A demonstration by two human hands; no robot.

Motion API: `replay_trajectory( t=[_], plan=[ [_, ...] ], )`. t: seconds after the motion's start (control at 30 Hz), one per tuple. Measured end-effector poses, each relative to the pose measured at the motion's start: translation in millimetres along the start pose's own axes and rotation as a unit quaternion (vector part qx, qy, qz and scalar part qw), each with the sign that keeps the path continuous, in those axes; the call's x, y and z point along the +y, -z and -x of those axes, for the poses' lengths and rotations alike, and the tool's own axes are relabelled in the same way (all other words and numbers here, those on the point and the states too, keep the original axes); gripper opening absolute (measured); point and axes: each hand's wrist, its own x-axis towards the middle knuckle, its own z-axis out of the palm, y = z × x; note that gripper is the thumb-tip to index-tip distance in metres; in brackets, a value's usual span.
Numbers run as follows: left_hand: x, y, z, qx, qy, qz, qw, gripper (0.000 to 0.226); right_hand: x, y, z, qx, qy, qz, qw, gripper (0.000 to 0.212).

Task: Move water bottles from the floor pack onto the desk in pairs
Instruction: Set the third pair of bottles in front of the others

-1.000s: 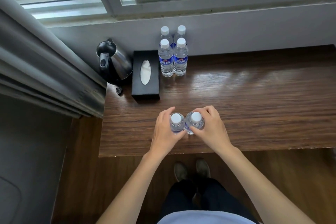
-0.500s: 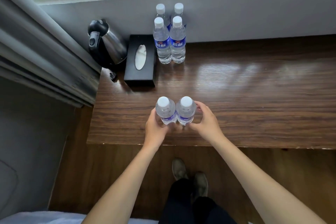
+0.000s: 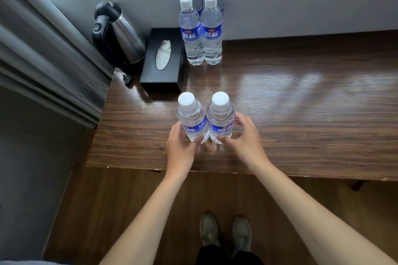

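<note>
Two clear, white-capped water bottles stand upright, gripped by left hand and right hand.

My hands slide down: left hand and right hand now grip the lower bodies of the left bottle and right bottle, no longer up by the caps. Both bottles sit further in on the bench, labels now visible.
</note>
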Motion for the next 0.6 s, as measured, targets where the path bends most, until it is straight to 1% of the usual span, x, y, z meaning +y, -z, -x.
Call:
replay_trajectory(
  t=[0.23, 0.4, 0.47, 0.6],
  plan=[
    [-22.6, -5.0, -1.1, -0.039, -0.031, 0.081, 0.995, 0.050, 30.9, -12.9, -4.3, -0.037, 0.039, -0.042, 0.998, 0.074],
    [-35.2, -6.3, -5.6, -0.035, -0.065, 0.074, 0.995, 0.053, 36.1, -20.0, -1.1, -0.013, 0.055, -0.044, 0.997, 0.074],
    [-37.9, -7.9, -5.6, -0.026, -0.066, 0.066, 0.995, 0.053, 35.6, -22.6, 0.8, -0.004, 0.058, -0.039, 0.998, 0.074],
    [-41.7, -11.6, -5.9, -0.003, -0.055, 0.072, 0.996, 0.052, 40.6, -24.1, 0.6, 0.014, 0.041, -0.047, 0.998, 0.065]
  ],
)
